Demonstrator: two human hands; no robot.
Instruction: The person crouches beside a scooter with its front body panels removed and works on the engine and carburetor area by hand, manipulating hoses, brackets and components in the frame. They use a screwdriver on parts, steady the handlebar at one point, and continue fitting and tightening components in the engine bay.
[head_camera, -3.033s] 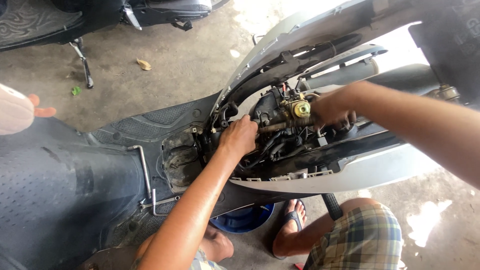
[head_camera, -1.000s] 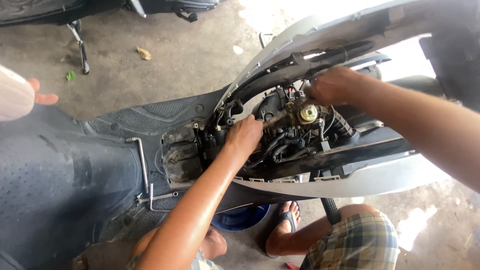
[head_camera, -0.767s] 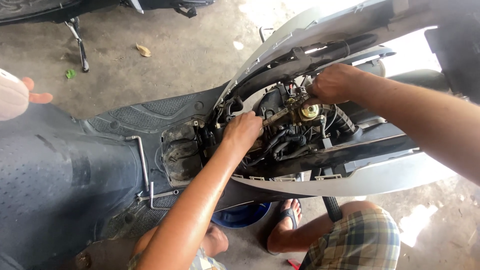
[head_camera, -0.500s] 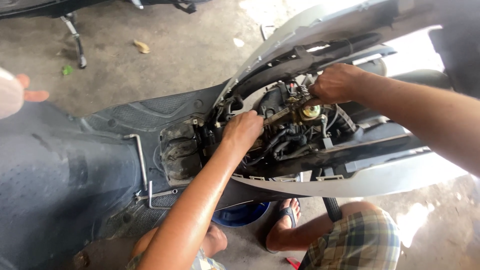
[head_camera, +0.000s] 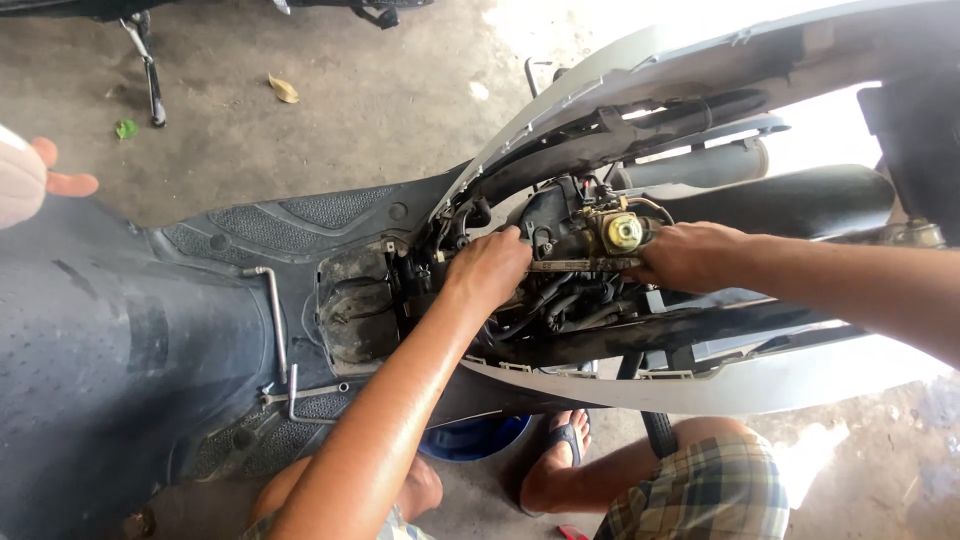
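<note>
Two hands are inside the opened scooter, working at the carburettor. Your left hand is buried among the hoses at the left of the engine bay; its fingers curl down out of sight, so I cannot tell whether they are clamped on anything. Your right hand lies against the carburettor's right side, beside its round brass cap; the fingers are bent toward the body, but whether they are closed on a part does not show.

Progress, as judged: the bodywork is already lifted and the bay is exposed, so access is done. The carburettor sits in place between the frame members, hoses apparently attached; removal or adjustment looks unfinished.

Tools lie on the footboard, well apart from both hands: a bent wrench and a second wrench near the front edge.

Clearances: the bay is tight. A grey panel edge overhangs your hands from above, and the lower white fairing edge closes in beneath your right forearm. Room to withdraw lies toward you and leftward over the footboard. Another person's fingers show at the far left, well clear. Your sandalled foot and a blue basin sit on the floor under the scooter.
</note>
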